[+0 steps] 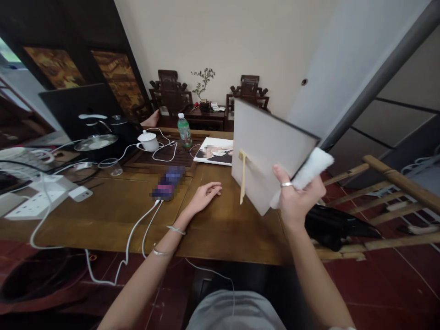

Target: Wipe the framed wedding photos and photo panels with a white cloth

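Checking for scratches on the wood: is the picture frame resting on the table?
Apart. The head view shows the right hand holding the picture frame tilted in the air, its lowest corner clear of the table.

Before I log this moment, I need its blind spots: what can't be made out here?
- Picture frame, head view: only its back and stand show; the front faces away.
- White cloth: partly hidden behind the frame and the right hand.
- Phone near the left hand: blurred out.
- Photo print: partly blurred.
- Items on the far cabinet: too small.
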`<action>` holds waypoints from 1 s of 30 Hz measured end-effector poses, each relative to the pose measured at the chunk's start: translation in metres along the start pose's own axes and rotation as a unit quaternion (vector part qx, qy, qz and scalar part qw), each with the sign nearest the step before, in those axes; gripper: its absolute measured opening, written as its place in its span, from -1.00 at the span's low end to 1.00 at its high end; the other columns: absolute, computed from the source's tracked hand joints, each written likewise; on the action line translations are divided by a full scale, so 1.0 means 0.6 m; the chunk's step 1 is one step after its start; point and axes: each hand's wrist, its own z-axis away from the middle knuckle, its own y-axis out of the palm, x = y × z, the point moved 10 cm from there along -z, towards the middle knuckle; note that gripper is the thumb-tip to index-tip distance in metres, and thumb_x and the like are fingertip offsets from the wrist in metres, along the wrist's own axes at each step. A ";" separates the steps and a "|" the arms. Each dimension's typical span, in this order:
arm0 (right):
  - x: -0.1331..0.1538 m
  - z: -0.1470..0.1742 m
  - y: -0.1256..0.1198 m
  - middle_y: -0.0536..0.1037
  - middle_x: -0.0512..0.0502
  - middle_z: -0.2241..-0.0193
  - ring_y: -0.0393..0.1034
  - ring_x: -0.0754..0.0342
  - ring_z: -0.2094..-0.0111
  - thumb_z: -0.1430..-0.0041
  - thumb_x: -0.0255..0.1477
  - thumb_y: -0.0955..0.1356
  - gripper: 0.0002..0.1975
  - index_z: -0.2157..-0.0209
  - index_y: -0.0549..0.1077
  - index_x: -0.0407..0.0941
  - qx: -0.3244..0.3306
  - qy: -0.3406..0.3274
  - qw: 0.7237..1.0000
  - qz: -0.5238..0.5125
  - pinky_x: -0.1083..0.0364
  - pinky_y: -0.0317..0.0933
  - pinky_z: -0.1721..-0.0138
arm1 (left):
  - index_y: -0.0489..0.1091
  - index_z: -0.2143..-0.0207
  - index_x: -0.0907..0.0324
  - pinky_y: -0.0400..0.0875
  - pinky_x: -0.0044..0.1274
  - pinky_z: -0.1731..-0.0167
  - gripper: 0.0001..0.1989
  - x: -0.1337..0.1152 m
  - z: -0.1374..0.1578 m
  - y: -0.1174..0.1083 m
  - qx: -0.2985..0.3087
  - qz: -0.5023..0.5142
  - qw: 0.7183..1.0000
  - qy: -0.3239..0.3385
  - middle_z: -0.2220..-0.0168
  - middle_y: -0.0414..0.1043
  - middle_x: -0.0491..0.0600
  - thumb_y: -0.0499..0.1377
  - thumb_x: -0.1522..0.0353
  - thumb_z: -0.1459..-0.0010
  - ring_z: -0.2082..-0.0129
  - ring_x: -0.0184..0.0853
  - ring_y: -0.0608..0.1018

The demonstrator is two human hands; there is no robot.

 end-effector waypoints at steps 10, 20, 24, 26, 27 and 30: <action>-0.123 0.127 0.009 0.43 -0.22 -0.03 0.41 -0.04 0.04 0.01 -0.37 0.43 -0.42 -0.06 0.27 -0.17 -0.121 0.335 0.906 -0.230 -0.12 0.35 0.01 | 0.38 0.04 0.21 0.46 -0.36 0.08 -0.49 0.032 0.002 -0.006 -0.027 0.242 0.965 -0.094 0.02 0.48 0.13 0.22 0.05 -0.07 0.08 -0.13 0.55; -0.211 0.151 -0.106 0.37 -0.22 -0.12 0.34 -0.09 -0.06 0.11 -0.31 0.48 -0.28 -0.09 0.24 -0.16 -0.164 0.307 0.932 -0.104 -0.13 0.30 -0.04 | 0.40 0.16 0.23 0.54 -0.45 0.35 -0.55 0.037 0.009 -0.045 -0.099 0.284 0.944 -0.134 0.22 0.56 0.11 0.37 0.23 0.09 0.32 -0.20 0.61; -0.190 0.093 -0.180 0.49 -0.35 0.04 0.42 -0.18 0.04 0.11 -0.36 0.47 -0.55 0.16 0.39 -0.22 -0.132 0.124 0.977 0.110 -0.21 0.30 -0.01 | 0.40 0.16 0.25 0.50 -0.48 0.40 -0.50 0.038 0.010 -0.045 -0.093 0.268 0.948 -0.146 0.25 0.56 0.08 0.39 0.21 0.14 0.36 -0.24 0.60; -0.168 0.067 -0.152 0.53 -0.33 0.12 0.42 -0.23 0.04 0.08 -0.47 0.41 -0.87 0.43 0.39 -0.14 0.023 0.004 0.986 0.162 -0.27 0.25 -0.03 | 0.40 0.15 0.25 0.49 -0.48 0.39 -0.49 0.036 0.011 -0.043 -0.091 0.250 0.954 -0.142 0.24 0.56 0.07 0.38 0.19 0.14 0.35 -0.24 0.59; -0.154 0.066 -0.125 0.53 -0.31 0.09 0.38 -0.24 -0.02 0.07 -0.53 0.36 -0.90 0.52 0.33 -0.11 0.122 -0.062 0.976 0.167 -0.31 0.19 -0.07 | 0.39 0.14 0.25 0.49 -0.48 0.39 -0.48 0.035 0.011 -0.041 -0.089 0.241 0.956 -0.139 0.23 0.56 0.07 0.38 0.18 0.13 0.34 -0.24 0.59; -0.116 0.113 -0.053 0.41 -0.20 -0.10 0.11 -0.19 -0.22 0.09 -0.68 0.24 -0.80 0.59 0.26 -0.09 0.365 -0.221 0.892 0.146 -0.38 -0.02 -0.18 | 0.40 0.16 0.24 0.48 -0.48 0.38 -0.48 0.040 0.013 -0.039 -0.092 0.223 0.959 -0.147 0.23 0.56 0.07 0.39 0.18 0.15 0.32 -0.23 0.59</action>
